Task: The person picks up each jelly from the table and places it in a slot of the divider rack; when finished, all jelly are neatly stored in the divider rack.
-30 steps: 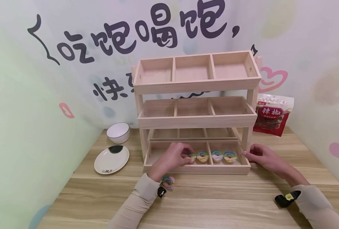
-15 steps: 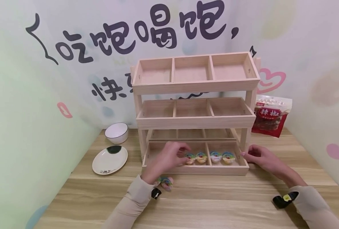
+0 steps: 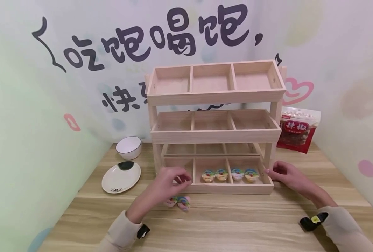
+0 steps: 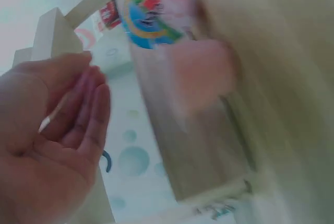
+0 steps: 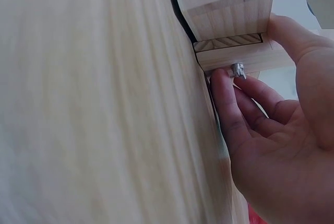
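Note:
A three-tier wooden shelf (image 3: 216,98) with divided trays stands on the table. In its bottom tray, two jelly cups (image 3: 208,176) sit in the middle compartment and two jelly cups (image 3: 251,175) in the right one. Two pink jelly cups (image 3: 183,203) lie on the table in front of the tray. My left hand (image 3: 170,182) hovers over the tray's left front, fingers loosely bent; the left wrist view shows nothing in it, with a jelly cup (image 4: 148,12) beside it. My right hand (image 5: 276,114) grips the bottom tray's right end, thumb on one side, fingertips on the other.
A white bowl (image 3: 128,147) and a plate (image 3: 121,177) with a dark patch stand left of the shelf. Behind its right side stands a red bag (image 3: 297,131) of dried chilli. A printed wall sheet (image 3: 180,31) hangs at the back.
My left hand has let go of a jelly cup in the middle compartment and drawn back to the left, out of the tray. The right hand stays at the tray's end.

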